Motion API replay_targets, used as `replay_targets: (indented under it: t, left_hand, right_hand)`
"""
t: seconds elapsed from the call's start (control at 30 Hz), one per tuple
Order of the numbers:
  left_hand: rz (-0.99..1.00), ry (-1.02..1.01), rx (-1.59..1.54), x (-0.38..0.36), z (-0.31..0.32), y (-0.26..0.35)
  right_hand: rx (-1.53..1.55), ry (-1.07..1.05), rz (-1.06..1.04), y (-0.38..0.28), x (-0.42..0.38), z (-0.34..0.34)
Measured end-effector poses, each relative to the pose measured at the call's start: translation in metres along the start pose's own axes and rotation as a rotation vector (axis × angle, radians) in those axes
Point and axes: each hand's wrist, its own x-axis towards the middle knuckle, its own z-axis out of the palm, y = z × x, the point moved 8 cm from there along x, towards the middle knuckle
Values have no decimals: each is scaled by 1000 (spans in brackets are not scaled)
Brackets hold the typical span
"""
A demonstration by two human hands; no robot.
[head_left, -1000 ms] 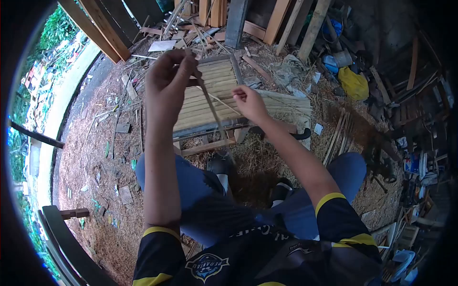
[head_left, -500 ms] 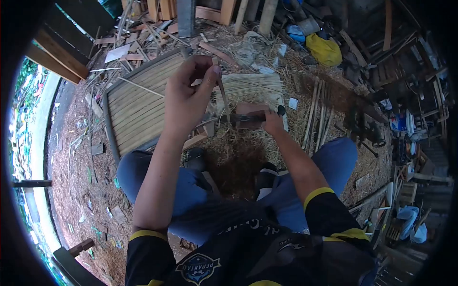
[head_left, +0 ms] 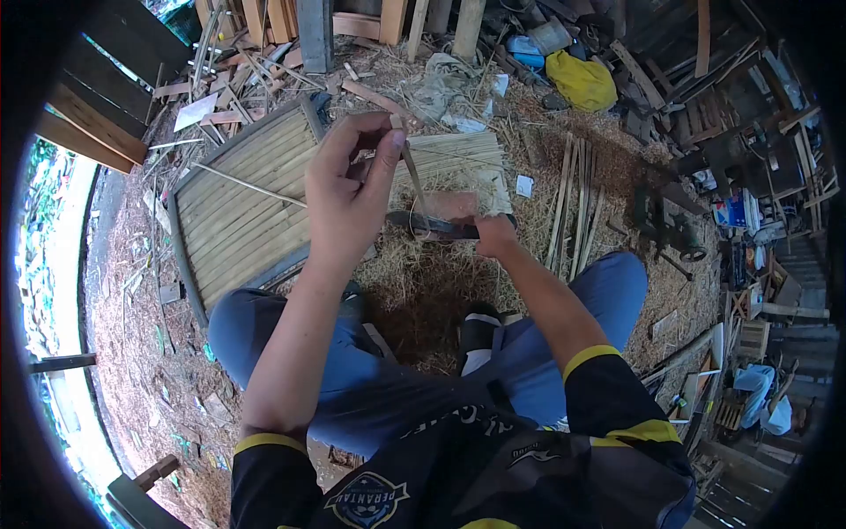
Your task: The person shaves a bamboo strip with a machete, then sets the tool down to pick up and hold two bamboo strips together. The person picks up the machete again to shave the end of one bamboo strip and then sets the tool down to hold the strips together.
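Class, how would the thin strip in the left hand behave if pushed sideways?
The strip is probably light: the left hand pinches it near one end. It seems fairly stiff, running nearly straight from the grip. Being slender, it might flex or snap.

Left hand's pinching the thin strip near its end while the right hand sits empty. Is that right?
The right hand isn't empty: the head view shows it gripping a dark-bladed tool. The left hand is indeed pinching the thin strip near its end.
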Motion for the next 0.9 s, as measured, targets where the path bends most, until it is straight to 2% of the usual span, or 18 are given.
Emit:
replay_targets:
  t: [0.07, 0.17, 0.23, 0.4, 0.5, 0.53, 0.67, 0.73, 0.83, 0.9]
  left_hand:
    - [22, 14, 6, -1, 0, 6]
    - [86, 25, -13, 1, 1, 7]
    - [135, 29, -13, 2, -1, 6]
    - [149, 41, -26, 3, -5, 9]
    - [220, 20, -8, 0, 2, -4]
    - [247, 7, -2, -2, 6, -6]
    - [250, -32, 6, -14, 17, -4]
    - [229, -29, -8, -17, 18, -1]
    - [336, -37, 48, -22, 16, 8]
    - [286, -57, -45, -25, 18, 4]
  right_hand:
    - [136, -22, -19, -4, -13, -29]
    - [251, 57, 8, -3, -28, -72]
    - [259, 55, 60, 3, -50, -98]
    - [500, 129, 248, 48, -91, -106]
    - [1053, 336, 392, 45, -140, -113]
    - [1369, 365, 351, 30, -156, -122]
    - [1783, 529, 240, -23, -217, -173]
    - [1824, 630, 183, -45, -237, -199]
    - [1857, 716, 69, -70, -256, -229]
    - [1841, 743, -5, -84, -263, -244]
